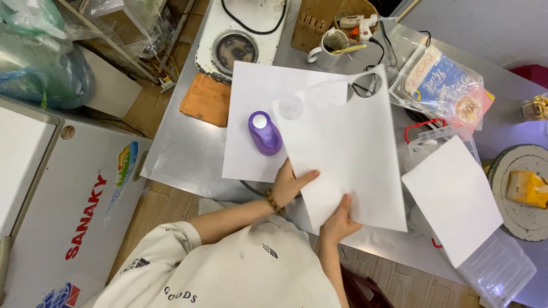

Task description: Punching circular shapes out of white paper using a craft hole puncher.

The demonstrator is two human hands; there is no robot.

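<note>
A smooth white paper sheet (348, 154) at frame centre is pinched at its lower edge by the left hand (288, 183) and right hand (338, 221). A second sheet (251, 114) is partly hidden beneath it, a glossy purple punch (264, 133) resting there.

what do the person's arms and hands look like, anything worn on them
Both hands are bare, no gloves or rings that show. The left hand has a bracelet of brown round beads at the wrist. The right hand wears nothing visible. An off-white sweatshirt with small dark printed marks covers the shoulders, sleeves pushed up past the forearms.
</note>
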